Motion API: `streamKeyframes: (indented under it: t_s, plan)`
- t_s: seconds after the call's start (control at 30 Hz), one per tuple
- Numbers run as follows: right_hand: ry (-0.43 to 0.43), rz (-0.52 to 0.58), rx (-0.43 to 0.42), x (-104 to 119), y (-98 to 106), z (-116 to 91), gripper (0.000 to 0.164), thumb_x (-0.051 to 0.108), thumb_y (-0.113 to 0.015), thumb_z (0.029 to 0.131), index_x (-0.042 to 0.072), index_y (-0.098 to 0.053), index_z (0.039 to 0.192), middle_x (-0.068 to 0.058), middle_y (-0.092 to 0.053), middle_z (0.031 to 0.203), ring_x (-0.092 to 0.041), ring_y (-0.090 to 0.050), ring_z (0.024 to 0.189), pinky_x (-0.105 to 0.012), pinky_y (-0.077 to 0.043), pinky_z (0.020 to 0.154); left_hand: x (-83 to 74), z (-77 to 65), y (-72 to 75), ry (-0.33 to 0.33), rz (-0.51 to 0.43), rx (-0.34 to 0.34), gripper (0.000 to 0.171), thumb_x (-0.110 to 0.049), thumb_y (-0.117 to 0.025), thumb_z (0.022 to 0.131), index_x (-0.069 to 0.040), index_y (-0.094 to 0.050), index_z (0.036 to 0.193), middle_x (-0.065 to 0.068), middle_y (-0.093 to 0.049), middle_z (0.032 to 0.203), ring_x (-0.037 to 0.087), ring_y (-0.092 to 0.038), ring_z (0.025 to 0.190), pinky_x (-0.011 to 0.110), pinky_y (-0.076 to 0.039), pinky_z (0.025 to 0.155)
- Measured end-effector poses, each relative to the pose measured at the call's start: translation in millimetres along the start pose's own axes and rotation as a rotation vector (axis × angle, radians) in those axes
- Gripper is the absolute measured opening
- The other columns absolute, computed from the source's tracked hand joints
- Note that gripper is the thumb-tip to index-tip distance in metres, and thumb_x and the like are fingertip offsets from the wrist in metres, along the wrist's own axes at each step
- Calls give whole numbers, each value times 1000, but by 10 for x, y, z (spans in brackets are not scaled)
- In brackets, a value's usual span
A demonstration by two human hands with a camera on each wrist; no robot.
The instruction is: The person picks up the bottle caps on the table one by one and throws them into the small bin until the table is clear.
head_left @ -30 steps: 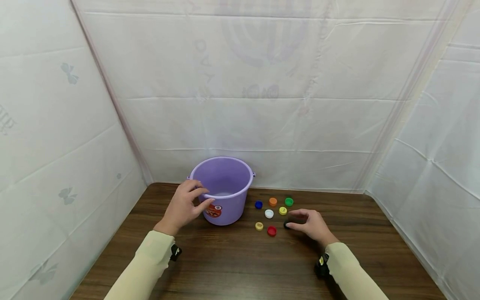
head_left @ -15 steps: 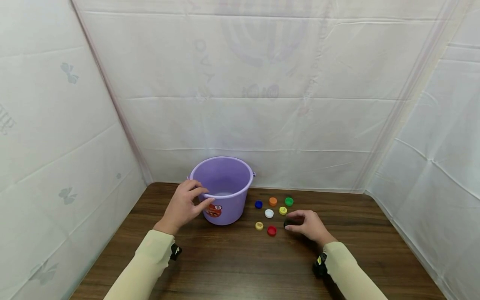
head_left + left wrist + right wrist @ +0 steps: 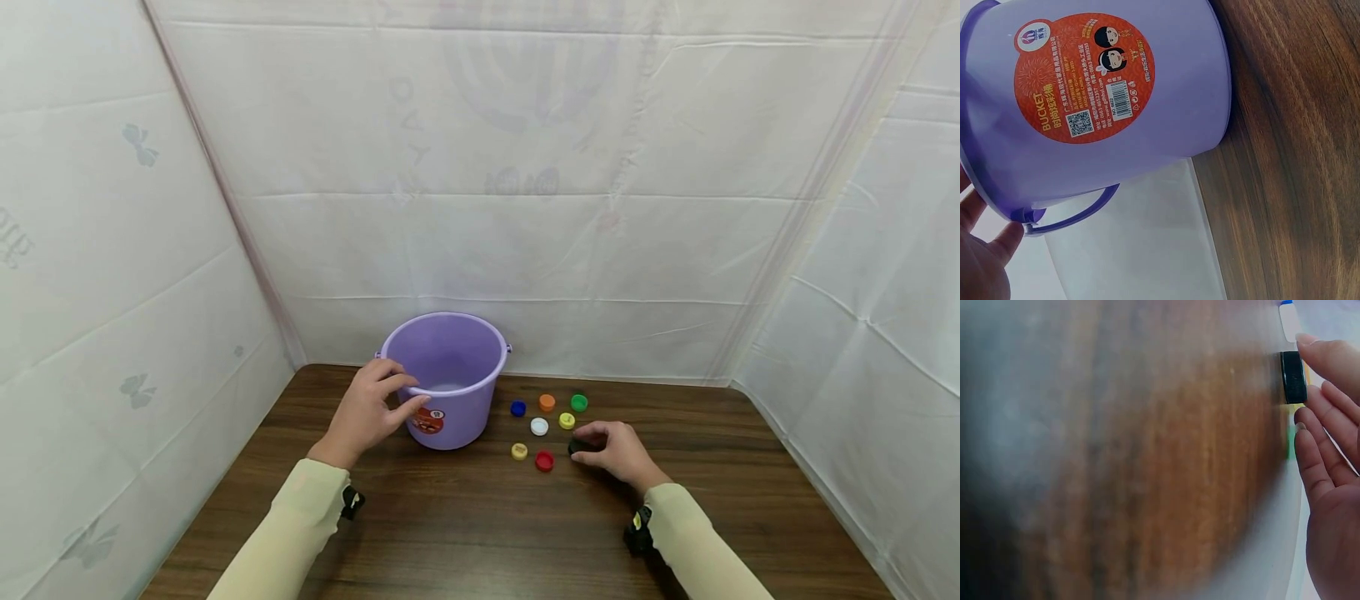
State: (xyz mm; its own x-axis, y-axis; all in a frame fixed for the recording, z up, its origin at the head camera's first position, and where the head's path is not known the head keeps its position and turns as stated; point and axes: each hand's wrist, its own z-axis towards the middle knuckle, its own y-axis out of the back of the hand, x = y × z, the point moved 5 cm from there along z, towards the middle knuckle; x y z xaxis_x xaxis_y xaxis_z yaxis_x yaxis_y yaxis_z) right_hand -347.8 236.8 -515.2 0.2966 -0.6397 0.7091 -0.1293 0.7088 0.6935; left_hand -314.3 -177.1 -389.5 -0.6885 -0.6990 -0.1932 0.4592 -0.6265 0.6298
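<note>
At the near left of the purple bucket, my left hand holds the rim. Its thumb lies outside and the fingers go over the edge. In the left wrist view the bucket shows a round red label, and the hand is at the rim by the handle joint. My right hand is low at the table around a black bottle cap. In the right wrist view the cap stands between the thumb and the fingers of the hand, with a small gap at the thumb tip.
Several more caps lie between bucket and right hand: blue, orange, green, yellow, white, pale yellow and red. White sheeting walls the wooden table at back and sides.
My right hand has shifted very slightly to the left around the black cap. The left hand, the bucket and the other caps have kept their places.
</note>
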Motion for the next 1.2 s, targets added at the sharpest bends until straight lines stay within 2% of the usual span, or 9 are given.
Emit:
streamKeyframes:
  t_s: [0.33,1.2]
  plan:
    - [-18,-18,-13,-33,-27,21,29,23,-87,83,16,-77,109,2,-75,105,-14,-68,97,-27,-57,82,-3,3,2,-23,-3,-9,25,-28,-92,76,-13,-77,89,2,-63,93,20,-57,89,42,-50,85]
    - [-69,-20,-18,-35,-48,49,27,16,-88,80,15,-78,106,1,-74,101,-13,-66,93,-31,-56,82,27,1,13,-10,-14,-3,23,-27,-92,77,-13,-78,88,2,-64,94,19,-56,91,41,-49,85]
